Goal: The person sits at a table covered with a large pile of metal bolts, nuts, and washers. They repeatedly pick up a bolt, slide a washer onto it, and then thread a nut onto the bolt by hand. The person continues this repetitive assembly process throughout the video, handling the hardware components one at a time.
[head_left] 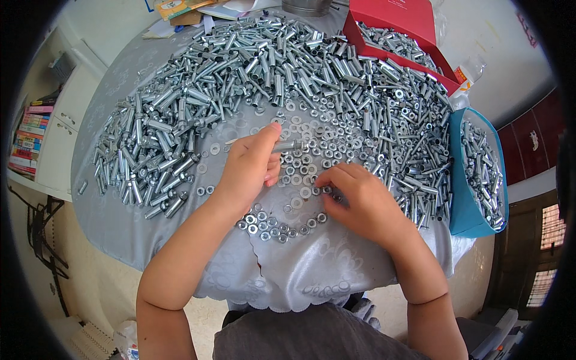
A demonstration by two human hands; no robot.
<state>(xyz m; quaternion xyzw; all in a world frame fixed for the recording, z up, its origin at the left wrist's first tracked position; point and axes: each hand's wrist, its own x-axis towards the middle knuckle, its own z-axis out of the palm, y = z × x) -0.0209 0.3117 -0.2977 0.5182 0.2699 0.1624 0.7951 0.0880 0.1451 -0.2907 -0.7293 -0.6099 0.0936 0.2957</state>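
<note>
My left hand (247, 161) is closed around a sleeve anchor bolt (290, 146), held nearly level with its sleeve end pointing right. The thumb rests along its top. To the right and a little nearer, my right hand (361, 201) has its fingers pinched at a hex nut (327, 189) just above the cloth; part of the grip is hidden. Between and beyond the hands lie loose flat washers (305, 192) and many hex nuts. A curved row of nuts (273, 231) sits in front of my left wrist.
A large heap of metal sleeves and bolts (252, 60) spreads across the far side of the grey tablecloth (222, 264). Finished-looking anchors (159, 150) lie at left. An open red box (390, 12) and a blue fabric bin (463, 204), both holding metal parts, stand at right.
</note>
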